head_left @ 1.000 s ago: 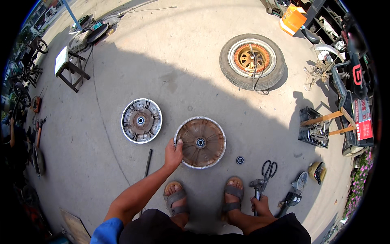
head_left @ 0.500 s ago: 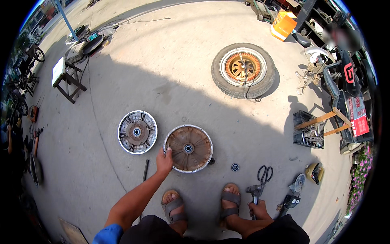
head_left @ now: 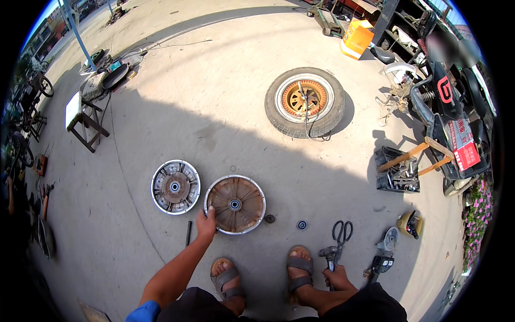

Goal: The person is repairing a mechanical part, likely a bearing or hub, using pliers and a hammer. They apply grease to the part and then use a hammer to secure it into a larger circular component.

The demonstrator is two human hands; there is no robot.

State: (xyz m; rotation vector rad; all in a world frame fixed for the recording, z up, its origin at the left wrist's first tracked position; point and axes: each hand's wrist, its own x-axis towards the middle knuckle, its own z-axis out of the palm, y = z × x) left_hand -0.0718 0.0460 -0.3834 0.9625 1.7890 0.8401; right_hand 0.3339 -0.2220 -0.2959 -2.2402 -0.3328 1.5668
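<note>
Unmoved: left hand [head_left: 206, 224] grips rusty cover [head_left: 235, 204] | right hand [head_left: 337, 276] clutches tool [head_left: 329, 256] | two covers

Ground layout, seen from above the person's feet. Left hand [head_left: 206, 225] on the near-left rim of the cover disc [head_left: 235, 204], just ahead of the left sandal [head_left: 227, 279]. Second disc [head_left: 175, 187] just left of the first, close beside it. Rod [head_left: 188, 234] left of the hand. Bearing [head_left: 302, 225] right of the cover disc, ahead of the right sandal [head_left: 299, 268]. Right hand [head_left: 337, 277] beside the right sandal, on a tool [head_left: 328, 253]; scissors [head_left: 341, 232] just ahead of it. Grinder [head_left: 384, 252] further right. Tyre [head_left: 306, 102] well ahead. Toolbox [head_left: 398, 172] to the right; stool [head_left: 81, 119] far left.
</note>
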